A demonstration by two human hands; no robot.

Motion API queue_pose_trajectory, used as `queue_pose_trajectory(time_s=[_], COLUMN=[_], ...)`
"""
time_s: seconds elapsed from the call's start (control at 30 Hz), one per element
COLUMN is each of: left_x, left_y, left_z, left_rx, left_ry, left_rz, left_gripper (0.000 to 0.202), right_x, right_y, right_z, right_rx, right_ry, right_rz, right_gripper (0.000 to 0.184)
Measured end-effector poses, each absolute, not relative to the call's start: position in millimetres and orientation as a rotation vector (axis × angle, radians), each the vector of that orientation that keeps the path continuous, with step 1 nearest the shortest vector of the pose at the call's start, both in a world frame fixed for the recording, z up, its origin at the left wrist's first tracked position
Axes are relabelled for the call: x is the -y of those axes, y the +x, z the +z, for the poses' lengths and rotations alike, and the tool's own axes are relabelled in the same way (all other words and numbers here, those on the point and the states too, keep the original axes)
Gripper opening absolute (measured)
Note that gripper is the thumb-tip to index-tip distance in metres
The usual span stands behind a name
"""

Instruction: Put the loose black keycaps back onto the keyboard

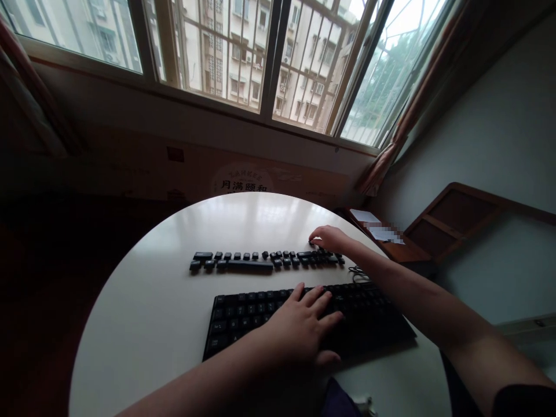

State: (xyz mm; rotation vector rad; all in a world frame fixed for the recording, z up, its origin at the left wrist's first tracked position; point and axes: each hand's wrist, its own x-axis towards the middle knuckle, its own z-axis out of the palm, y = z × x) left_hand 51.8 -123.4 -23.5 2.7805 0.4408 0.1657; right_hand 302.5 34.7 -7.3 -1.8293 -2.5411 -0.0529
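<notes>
A black computer keyboard (247, 307) lies on the white round table. My left hand (297, 327) rests across its middle with the fingers spread, covering many of the keys. Beyond the keyboard, loose black keycaps are laid out in two rows, among them a long space bar (251, 266). Over the right part of these rows is my right hand (330, 236), its thumb and fingertips pinched on a small black keycap (311, 242). Part of the keyboard's near right side is dark, and its keys there cannot be made out.
The table (130, 324) has a curved edge. A coiled black cable (358, 272) lies beside my right forearm. Something purple (341, 399) shows at the near edge. Papers (382, 233) lie on a brown wooden surface to the right. Barred windows (234, 58) are ahead.
</notes>
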Motion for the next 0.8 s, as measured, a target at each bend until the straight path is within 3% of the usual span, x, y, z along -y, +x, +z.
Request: queue_pose_trajectory(time_s=[0.43,0.8], left_x=[118,117], left_y=[51,54], left_z=[-31,-27], left_rx=[-0.416,-0.459], left_ry=[2.839,2.878], left_rz=[0.24,0.164], left_gripper=[0.078,0.073], right_x=[18,163], right_y=[312,403], right_z=[23,23], right_rx=[2.426,2.361], right_ry=[-1.604,-1.539], right_rz=[-0.149,0.215], right_gripper=[0.018,0.022])
